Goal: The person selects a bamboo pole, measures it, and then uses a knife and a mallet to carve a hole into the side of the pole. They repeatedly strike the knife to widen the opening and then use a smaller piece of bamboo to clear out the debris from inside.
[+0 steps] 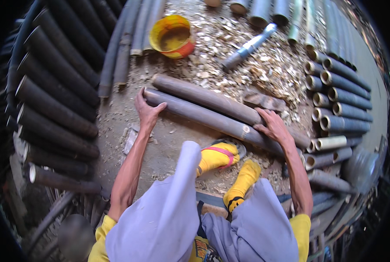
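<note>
Two dark brown bamboo tubes lie side by side on the ground before me, slanting down to the right. My left hand (pixel 147 113) grips the left end of the nearer bamboo tube (pixel 203 117), its thumb on the near side and its fingers around the end. Toward the other end, my right hand (pixel 274 126) is closed over the same tube, the fingertips close to the gap between the two. The farther bamboo tube (pixel 208 97) lies just behind, nearly parallel. Part of the right end is hidden by my right hand and forearm.
Pale wood chips (pixel 212 72) cover the ground beyond. A yellow and red bucket (pixel 185 50) holds murky liquid. A shiny tube (pixel 249 47) and a brown block (pixel 264 100) lie nearby. Bamboo tubes line the left (pixel 57 107) and pile up at right (pixel 347 105). My yellow-socked feet (pixel 243 181) are close.
</note>
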Demonstrator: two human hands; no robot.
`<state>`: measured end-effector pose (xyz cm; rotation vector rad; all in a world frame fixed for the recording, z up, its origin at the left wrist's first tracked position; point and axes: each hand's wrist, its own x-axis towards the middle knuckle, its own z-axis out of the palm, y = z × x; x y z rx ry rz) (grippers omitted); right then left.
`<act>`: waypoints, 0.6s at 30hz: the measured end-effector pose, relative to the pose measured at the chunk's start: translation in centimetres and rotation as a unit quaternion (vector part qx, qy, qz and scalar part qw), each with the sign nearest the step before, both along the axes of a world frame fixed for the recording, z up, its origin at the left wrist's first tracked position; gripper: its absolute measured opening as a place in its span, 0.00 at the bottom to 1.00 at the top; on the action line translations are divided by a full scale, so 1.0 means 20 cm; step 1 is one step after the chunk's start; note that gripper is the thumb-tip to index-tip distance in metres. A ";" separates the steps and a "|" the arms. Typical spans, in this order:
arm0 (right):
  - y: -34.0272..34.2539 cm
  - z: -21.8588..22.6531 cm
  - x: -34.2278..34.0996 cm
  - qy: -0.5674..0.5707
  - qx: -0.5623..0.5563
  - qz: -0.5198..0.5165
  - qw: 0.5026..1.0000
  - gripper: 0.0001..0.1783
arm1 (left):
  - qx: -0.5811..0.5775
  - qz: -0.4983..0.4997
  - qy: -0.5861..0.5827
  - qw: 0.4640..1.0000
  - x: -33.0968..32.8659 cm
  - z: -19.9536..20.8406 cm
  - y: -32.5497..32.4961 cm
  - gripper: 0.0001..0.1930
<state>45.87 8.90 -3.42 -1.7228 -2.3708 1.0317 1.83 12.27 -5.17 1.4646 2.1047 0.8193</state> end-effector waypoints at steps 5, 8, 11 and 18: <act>-0.01 -0.03 -0.08 0.083 -0.022 -0.017 0.996 0.36 | 0.007 -0.022 -0.070 0.997 -0.27 -0.10 0.16 0.50; 0.03 0.00 -0.13 0.061 -0.038 -0.006 0.997 0.36 | -0.080 -0.048 -0.307 0.947 -0.33 -0.19 0.18 0.46; 0.05 -0.03 -0.11 0.037 -0.047 0.003 0.998 0.38 | -0.118 -0.031 -0.362 0.924 -0.32 -0.20 0.19 0.44; -0.17 0.09 -0.26 -0.150 -0.012 -0.050 0.987 0.68 | -0.126 -0.005 -0.318 0.940 -0.32 -0.19 0.20 0.39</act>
